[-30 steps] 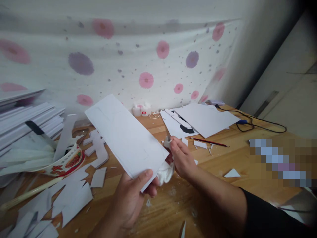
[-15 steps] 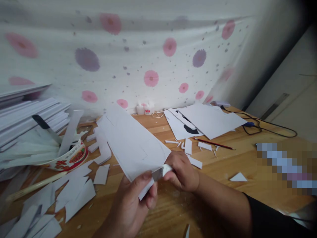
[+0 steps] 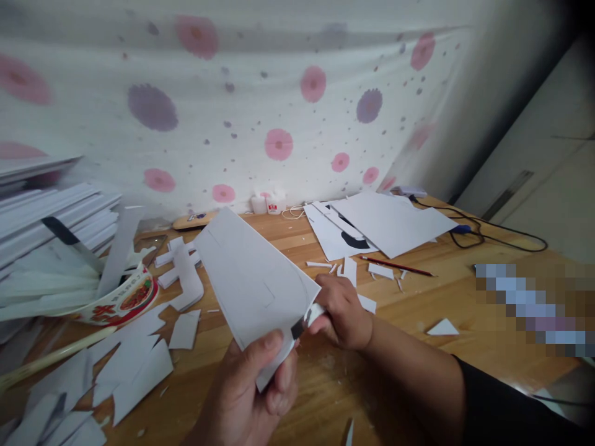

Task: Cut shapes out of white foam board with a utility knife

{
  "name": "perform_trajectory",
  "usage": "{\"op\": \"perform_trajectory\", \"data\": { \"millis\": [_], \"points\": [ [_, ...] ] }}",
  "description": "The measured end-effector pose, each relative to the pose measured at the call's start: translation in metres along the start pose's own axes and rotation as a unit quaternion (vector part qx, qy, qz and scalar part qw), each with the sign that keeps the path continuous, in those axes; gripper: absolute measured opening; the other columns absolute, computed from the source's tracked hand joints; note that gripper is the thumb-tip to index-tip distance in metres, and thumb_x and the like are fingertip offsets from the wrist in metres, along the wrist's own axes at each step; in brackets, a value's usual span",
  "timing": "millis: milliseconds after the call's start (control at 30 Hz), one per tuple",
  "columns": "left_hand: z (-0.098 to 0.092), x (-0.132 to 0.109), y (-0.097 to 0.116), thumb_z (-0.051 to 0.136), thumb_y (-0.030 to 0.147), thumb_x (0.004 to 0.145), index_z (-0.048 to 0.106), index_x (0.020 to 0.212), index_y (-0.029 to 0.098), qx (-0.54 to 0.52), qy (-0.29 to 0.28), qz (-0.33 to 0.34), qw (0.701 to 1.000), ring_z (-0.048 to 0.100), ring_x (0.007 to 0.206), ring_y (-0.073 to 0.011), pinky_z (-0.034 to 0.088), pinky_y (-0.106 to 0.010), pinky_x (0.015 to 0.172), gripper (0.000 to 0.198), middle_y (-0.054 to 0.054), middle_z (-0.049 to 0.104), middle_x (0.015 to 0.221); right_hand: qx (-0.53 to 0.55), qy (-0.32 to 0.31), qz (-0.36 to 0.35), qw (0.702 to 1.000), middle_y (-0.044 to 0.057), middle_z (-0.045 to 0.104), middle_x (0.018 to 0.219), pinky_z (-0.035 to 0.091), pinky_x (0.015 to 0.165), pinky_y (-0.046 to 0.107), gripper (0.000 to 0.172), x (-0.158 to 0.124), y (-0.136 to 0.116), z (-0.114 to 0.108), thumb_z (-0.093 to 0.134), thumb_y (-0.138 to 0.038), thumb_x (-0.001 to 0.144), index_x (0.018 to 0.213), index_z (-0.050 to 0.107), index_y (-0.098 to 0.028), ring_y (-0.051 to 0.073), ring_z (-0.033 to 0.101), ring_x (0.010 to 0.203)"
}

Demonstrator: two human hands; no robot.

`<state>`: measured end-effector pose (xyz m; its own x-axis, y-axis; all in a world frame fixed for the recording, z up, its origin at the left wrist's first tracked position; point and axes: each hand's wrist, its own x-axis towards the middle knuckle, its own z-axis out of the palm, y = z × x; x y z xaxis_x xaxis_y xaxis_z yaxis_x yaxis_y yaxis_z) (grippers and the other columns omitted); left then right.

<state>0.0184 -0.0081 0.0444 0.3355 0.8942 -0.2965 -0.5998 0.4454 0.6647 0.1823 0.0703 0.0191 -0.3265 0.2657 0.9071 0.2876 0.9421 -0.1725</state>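
Observation:
My left hand (image 3: 255, 378) grips the near end of a white board (image 3: 255, 272), thumb on top and fingers beneath. The board is tilted up off the table, and faint pencil lines, one of them curved, show on its face. My right hand (image 3: 344, 313) is closed around the white handle of a knife (image 3: 300, 327). Its short dark blade lies against the board's near right edge, close to my left thumb. Part of the handle is hidden by my fingers.
White offcuts (image 3: 139, 378) lie at the left, near a paper bowl (image 3: 125, 303) full of strips. Stacked boards stand behind it. White sheets (image 3: 404, 223), a pencil (image 3: 400, 266) and a black cable (image 3: 506, 241) lie at the back right. A pixelated area covers the far right.
The knife blade has turned and moved slightly down and right along the board's edge. The board's far end has dropped and the board has tilted, uncovering a tan object behind it.

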Motion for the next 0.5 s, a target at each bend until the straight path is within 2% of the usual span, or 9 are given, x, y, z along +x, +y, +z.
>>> {"op": "perform_trajectory", "data": {
  "millis": [167,500],
  "points": [
    [-0.0057,-0.0023,-0.0025,0.076,0.037,0.072,0.046,0.046,0.016,-0.021,-0.023,-0.017,0.999,0.028,0.037,-0.0023,0.02,-0.019,0.041,0.045,0.006,0.045,0.042,-0.018,0.001,-0.002,1.0,-0.002,0.05,0.064,0.029,0.051,0.027,0.027,-0.0012,0.0032,-0.0007,0.039,-0.047,0.098,0.087,0.046,-0.023,0.014,0.044,0.054],
    [-0.0037,-0.0027,-0.0016,0.077,0.038,0.07,0.045,0.046,0.016,-0.009,-0.02,-0.023,0.999,0.025,0.037,-0.0023,0.018,-0.02,0.04,0.046,0.007,0.041,0.041,-0.01,0.004,-0.006,1.0,-0.001,0.052,0.066,0.031,0.052,0.028,0.027,-0.0007,0.0076,-0.0019,0.037,-0.048,0.098,0.091,0.047,-0.023,0.015,0.044,0.054]
  ]
}}
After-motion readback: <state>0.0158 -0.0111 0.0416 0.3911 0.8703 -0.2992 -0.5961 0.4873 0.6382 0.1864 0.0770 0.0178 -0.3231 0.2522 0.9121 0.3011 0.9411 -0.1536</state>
